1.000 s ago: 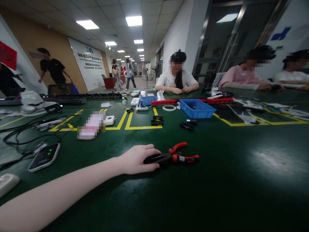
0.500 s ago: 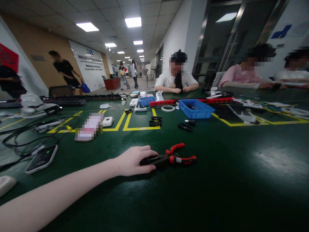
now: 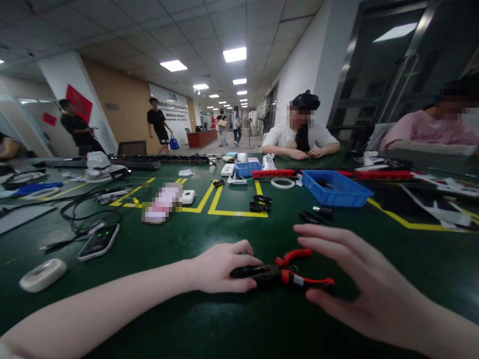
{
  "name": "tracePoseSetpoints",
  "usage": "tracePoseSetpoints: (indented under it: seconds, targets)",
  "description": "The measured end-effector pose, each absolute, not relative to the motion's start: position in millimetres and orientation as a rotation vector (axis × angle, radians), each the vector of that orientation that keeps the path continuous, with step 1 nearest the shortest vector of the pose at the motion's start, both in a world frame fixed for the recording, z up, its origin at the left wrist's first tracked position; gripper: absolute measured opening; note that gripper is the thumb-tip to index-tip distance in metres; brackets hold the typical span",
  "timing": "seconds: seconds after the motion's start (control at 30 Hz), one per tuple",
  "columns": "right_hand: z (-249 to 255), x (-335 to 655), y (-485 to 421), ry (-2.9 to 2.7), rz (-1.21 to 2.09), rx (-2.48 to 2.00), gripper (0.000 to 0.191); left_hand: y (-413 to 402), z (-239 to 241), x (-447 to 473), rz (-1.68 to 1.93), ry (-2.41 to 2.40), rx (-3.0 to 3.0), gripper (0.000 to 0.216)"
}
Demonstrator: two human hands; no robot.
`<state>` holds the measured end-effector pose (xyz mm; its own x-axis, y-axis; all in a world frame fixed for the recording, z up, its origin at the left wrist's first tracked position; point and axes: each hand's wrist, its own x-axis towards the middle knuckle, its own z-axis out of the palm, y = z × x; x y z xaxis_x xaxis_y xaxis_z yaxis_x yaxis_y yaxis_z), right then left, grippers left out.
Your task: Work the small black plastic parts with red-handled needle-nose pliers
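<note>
A pair of pliers [image 3: 284,273] with red and black handles lies on the green table [image 3: 239,319] in front of me. My left hand [image 3: 220,267] rests on the table with its fingers curled round the black jaw end of the pliers. My right hand [image 3: 359,284] hovers just right of the red handles, fingers spread apart, the thumb close to the lower handle and holding nothing.
A blue bin [image 3: 337,187], a tape ring [image 3: 282,183], small black parts [image 3: 260,203] and yellow floor-tape lines lie further back. Phone [image 3: 99,241], white tape roll [image 3: 43,274] and cables [image 3: 86,214] at left. People sit across the table; others walk behind.
My right hand has come into view and reached up to the pliers' handles. The left hand stays on the jaw end. The camera has shifted, so everything sits further right.
</note>
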<state>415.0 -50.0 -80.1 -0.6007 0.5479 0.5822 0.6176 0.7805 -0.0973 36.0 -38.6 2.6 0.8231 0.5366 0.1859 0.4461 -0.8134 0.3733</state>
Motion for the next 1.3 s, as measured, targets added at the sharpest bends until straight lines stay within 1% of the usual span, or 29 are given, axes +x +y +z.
tracePoseSetpoints:
  seconds: [0.07, 0.1, 0.13, 0.2, 0.27, 0.33, 0.57, 0.7, 0.93, 1.1, 1.3]
  targets:
    - [-25.2, 379.1, -41.1, -2.527, -0.066, -0.889, 0.076, -37.5, 0.6, 36.0, 0.437, 0.745, 2.692, 0.046]
    - [-5.2, 363.7, -42.9, -2.603, -0.006, -0.916, 0.081, -37.1, -0.3, 36.1, 0.452, 0.742, 2.688, 0.046]
    - [8.8, 351.7, -46.5, -2.671, 0.062, -0.928, 0.081, -37.0, -1.1, 36.3, 0.466, 0.740, 2.683, 0.046]
    - [20.2, 338.7, -53.5, -2.708, 0.188, -1.036, 0.079, -37.5, -2.3, 36.8, 0.491, 0.748, 2.677, 0.045]
    - [17.1, 337.9, -55.2, -2.718, 0.283, -1.134, 0.074, -39.0, -3.1, 37.4, 0.508, 0.759, 2.681, 0.043]
    - [9.0, 343.3, -51.9, -2.704, 0.296, -1.177, 0.067, -40.8, -3.2, 37.7, 0.526, 0.763, 2.690, 0.041]
    - [-8.8, 355.6, -44.4, -2.682, 0.058, -1.006, 0.055, -39.0, -3.1, 34.9, 0.578, 0.744, 2.631, 0.032]
    - [-11.8, 354.8, -50.5, -2.559, -0.161, -0.997, 0.051, -34.6, -5.4, 33.1, 0.591, 0.696, 2.590, 0.031]
    - [-2.5, 353.8, -49.4, -2.528, -0.587, -0.755, 0.056, -32.0, -8.6, 31.8, 0.626, 0.659, 2.591, 0.033]
    - [-1.1, 356.9, -50.2, -2.517, -0.680, -0.750, 0.057, -32.1, -7.8, 30.2, 0.646, 0.578, 2.603, 0.030]
    - [1.5, 355.0, -53.1, -2.513, -0.698, -0.692, 0.057, -34.0, -6.9, 29.3, 0.643, 0.531, 2.651, 0.017]
